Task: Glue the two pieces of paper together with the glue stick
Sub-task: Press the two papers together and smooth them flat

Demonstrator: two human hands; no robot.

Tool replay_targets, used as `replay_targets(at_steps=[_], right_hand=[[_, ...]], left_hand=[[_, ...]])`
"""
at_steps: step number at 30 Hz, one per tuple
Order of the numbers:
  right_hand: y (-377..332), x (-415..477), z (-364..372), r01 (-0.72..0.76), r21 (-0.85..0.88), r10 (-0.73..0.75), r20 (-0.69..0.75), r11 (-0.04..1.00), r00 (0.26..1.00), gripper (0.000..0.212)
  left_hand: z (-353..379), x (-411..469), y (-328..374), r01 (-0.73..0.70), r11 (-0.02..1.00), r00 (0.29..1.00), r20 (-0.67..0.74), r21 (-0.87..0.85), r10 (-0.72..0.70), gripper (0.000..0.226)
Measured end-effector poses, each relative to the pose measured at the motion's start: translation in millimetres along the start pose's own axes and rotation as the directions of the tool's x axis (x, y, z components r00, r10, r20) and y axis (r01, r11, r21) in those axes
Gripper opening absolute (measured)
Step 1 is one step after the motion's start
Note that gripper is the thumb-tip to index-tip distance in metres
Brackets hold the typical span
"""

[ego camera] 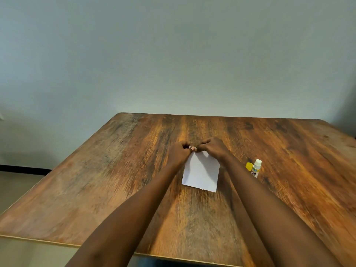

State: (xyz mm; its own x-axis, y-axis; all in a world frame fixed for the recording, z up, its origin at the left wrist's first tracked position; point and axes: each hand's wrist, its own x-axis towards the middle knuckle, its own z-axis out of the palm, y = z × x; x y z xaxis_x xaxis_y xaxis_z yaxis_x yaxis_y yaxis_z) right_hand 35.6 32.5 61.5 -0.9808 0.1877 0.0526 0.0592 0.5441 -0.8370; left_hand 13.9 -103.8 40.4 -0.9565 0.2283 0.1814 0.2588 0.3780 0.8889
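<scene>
Both hands are bunching up at the far edge of the paper [200, 173], and that edge is disappearing under them, so only one white sheet is showing and I cannot tell whether a second piece is lying beneath it. The left hand [180, 154] is curling inward with its fingers [186, 146] drawn together, pinching the paper's far left corner; the right hand [214, 149] is folding over the far right part, its fingers [202, 143] closed down on the sheet as well, thumbs nearly meeting between the two. The exact grip is blurring a little, and the fingertips are mostly tucking out of sight. Both forearms are running in from the lower edge, getting cut off there. The wooden surface [115, 180] is showing streaky brown and orange grain, its right corner slipping out of view. Behind it a plain pale grey-blue wall [173, 54] is filling the upper half, with a dark strip low on the left. The paper is lying flat near the middle of the surface, slightly skewed, its near edge looking a bit ragged. Just to its right the glue stick [256, 168] is lying uncapped, white with a partly readable label, and its yellow cap [249, 166] is sitting just beside it.
</scene>
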Motion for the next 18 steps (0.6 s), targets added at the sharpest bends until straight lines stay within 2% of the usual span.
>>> replay_targets(at_steps=[4,8,12,18], right_hand=[[2.3,-2.3,1.6,0.026,-0.039,-0.024,0.044,0.999,0.999,0.018],[3.3,-3.5,3.6,0.034,-0.017,-0.034,0.025,0.999,0.999,0.012],[2.7,-3.8,7.1,0.026,0.007,-0.026,-0.014,1.000,1.000,0.012],[8.3,-3.1,3.3,0.044,-0.079,-0.042,0.024,0.996,0.999,0.019]], left_hand=[[-1.5,0.2,0.6,0.013,0.999,0.999,-0.050,0.044,-0.011,0.017],[-3.2,-0.8,-1.9,0.059,0.998,0.993,-0.107,0.009,-0.058,0.015],[-3.5,-1.5,-2.1,0.059,0.998,0.991,-0.115,-0.014,-0.061,0.015],[-6.6,-2.2,-8.2,0.056,0.998,0.993,-0.106,-0.008,-0.057,0.016]])
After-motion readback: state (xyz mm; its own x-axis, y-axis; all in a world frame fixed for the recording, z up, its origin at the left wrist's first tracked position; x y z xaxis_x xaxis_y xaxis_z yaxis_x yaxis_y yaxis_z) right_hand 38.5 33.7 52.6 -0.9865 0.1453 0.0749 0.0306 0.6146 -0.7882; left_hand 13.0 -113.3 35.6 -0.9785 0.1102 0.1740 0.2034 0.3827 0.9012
